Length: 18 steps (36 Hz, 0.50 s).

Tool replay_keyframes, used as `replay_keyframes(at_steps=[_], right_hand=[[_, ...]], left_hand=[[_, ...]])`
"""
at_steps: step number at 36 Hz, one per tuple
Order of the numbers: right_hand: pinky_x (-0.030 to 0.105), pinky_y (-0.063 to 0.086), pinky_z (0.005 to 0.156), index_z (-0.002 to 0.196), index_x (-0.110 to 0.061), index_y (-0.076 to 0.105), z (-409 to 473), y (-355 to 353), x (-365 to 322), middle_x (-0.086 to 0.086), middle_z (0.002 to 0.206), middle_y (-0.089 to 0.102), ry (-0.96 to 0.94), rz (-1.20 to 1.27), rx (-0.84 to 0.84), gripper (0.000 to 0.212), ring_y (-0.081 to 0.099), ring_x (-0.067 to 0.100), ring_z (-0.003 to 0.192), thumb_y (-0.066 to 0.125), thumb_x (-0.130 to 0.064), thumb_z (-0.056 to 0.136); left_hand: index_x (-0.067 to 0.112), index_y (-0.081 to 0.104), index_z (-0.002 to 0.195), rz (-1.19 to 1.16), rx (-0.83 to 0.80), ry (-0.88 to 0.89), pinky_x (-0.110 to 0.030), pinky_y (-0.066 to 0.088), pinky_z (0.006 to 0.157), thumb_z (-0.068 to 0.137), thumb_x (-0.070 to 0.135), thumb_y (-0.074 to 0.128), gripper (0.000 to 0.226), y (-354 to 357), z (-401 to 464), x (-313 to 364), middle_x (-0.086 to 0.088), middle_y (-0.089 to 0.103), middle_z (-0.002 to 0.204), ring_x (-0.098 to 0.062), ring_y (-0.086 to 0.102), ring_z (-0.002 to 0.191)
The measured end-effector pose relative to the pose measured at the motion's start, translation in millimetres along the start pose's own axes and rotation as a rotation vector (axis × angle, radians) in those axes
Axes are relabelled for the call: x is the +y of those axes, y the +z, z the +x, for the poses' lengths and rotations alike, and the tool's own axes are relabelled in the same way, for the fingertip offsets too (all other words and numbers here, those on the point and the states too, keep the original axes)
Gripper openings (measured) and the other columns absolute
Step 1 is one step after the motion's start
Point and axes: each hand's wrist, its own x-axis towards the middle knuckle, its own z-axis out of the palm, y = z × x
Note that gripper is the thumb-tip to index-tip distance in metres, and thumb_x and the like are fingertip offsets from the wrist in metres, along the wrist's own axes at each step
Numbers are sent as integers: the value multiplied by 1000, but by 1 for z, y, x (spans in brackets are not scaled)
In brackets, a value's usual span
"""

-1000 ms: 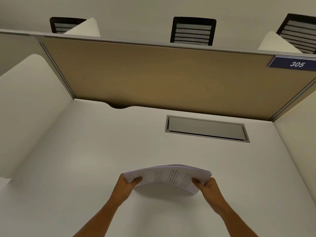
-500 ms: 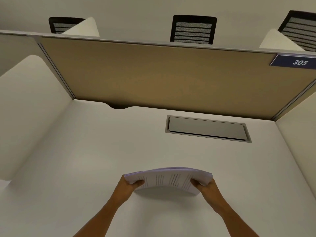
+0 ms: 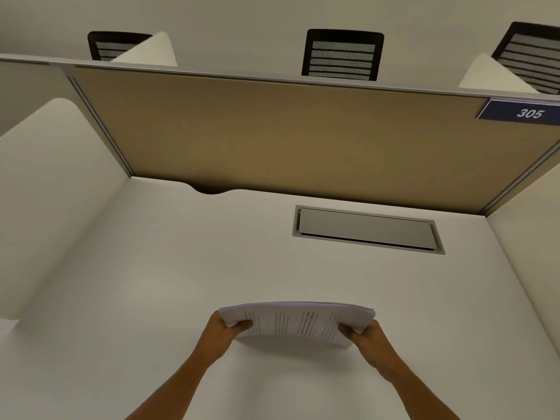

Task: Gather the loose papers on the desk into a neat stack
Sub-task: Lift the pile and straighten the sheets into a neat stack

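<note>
A stack of white printed papers [image 3: 297, 322] is held up on edge over the white desk [image 3: 151, 283], bowed slightly upward in the middle. My left hand [image 3: 224, 331] grips its left end, thumb on the printed face. My right hand [image 3: 366, 333] grips its right end the same way. The lower edge of the stack sits close to the desk surface; I cannot tell whether it touches. A shadow lies under it.
A grey cable hatch [image 3: 366, 230] is set into the desk behind the papers. A tan partition [image 3: 288, 137] closes the back, white side panels [image 3: 51, 183] flank the desk. A blue sign reading 305 [image 3: 524, 113] hangs at right. Black chair backs [image 3: 342, 54] show beyond.
The stack has sunk a little toward the desk and looks squarer at its ends. Both hands keep their grip at the two ends.
</note>
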Motion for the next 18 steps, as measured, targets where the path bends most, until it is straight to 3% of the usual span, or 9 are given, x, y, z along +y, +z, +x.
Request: replay_keyframes(at_steps=[6, 11, 18], right_hand=[[17, 53, 76, 105, -40, 72, -4, -2, -6, -18, 101, 78, 16, 15, 44, 25, 70, -2, 97, 69, -18, 94], [16, 55, 74, 108, -33, 71, -8, 0, 2, -12, 100, 79, 53, 25, 42, 22, 72, 1, 95, 68, -16, 94], [11, 56, 69, 102, -39, 72, -10, -2, -1, -16, 97, 79, 57, 24, 64, 25, 72, -1, 91, 68, -15, 95]], left_hand=[[51, 75, 86, 4, 10, 1, -6, 52, 67, 82, 8, 76, 44, 0, -2, 1, 18, 78, 89, 0, 72, 89], [47, 76, 88, 23, -22, -7, -11, 54, 71, 83, 7, 75, 40, 3, -6, -2, 15, 78, 95, -2, 71, 93], [37, 74, 94, 19, 7, -12, -8, 53, 68, 84, 4, 74, 34, 5, -8, -1, 18, 78, 90, 0, 71, 90]])
